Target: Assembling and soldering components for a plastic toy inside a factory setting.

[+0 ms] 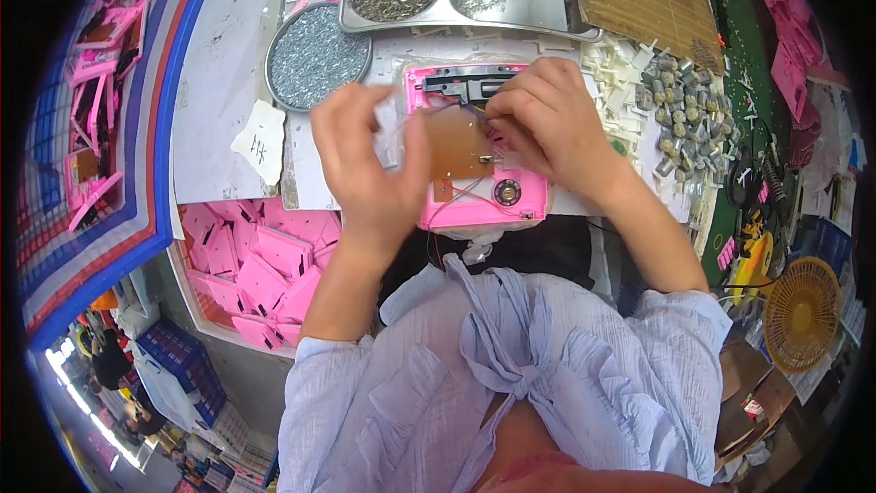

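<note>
A pink plastic housing point(538, 204) lies in front of me with its inside showing, a round black-and-silver part point(507, 192) near its lower right. Over its middle is a brown circuit board point(453, 148), slightly blurred, with thin wires point(447, 201) running around it. My right hand point(561, 123) has its fingers bent and drawn together at the board's upper right edge, by some bluish wires; what they pinch is hidden. Left of the board my left hand point(370, 164) is raised, thumb and fingers apart with nothing between them. A dark mechanism point(465, 87) crosses the housing's far end.
Left of the housing stands a round dish of small metal pieces point(319, 57). A steel tray point(447, 11) of screw-like parts lies beyond. Small motors point(680, 96) and white plastic parts point(622, 68) are piled right. Below left sits a box of pink panels point(265, 265).
</note>
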The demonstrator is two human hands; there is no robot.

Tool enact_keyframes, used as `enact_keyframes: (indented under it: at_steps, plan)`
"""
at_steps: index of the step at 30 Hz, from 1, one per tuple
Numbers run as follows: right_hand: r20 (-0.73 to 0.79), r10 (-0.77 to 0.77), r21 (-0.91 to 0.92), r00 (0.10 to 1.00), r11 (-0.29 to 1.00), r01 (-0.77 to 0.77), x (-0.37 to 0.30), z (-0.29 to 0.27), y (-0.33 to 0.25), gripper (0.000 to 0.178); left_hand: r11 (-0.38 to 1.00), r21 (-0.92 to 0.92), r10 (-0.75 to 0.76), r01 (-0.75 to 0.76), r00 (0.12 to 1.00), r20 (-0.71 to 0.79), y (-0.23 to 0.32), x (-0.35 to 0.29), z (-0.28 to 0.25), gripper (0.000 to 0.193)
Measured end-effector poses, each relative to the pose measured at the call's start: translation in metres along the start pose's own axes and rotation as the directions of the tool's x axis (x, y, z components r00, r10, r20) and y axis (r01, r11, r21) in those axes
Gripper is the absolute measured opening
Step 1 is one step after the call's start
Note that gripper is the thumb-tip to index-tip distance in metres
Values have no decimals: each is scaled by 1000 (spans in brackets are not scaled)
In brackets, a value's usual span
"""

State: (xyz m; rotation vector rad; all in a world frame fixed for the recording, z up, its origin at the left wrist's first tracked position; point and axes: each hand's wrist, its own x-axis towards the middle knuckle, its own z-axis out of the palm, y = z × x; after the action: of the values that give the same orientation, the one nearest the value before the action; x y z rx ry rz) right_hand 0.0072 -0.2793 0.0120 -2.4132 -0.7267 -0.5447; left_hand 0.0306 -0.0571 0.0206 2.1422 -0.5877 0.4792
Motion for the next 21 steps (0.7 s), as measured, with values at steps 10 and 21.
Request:
enact_keyframes:
  at_steps: [10,21]
  plan:
    - [-158,344,321,926,904,-281,-19,6,-12,15,900,-388,-63,198,940,334,23,9,28,18]
    - [-44,500,489,865,766,-418,-20,-16,-13,13,969,-247,107,-23,936,335,18,9,39,13]
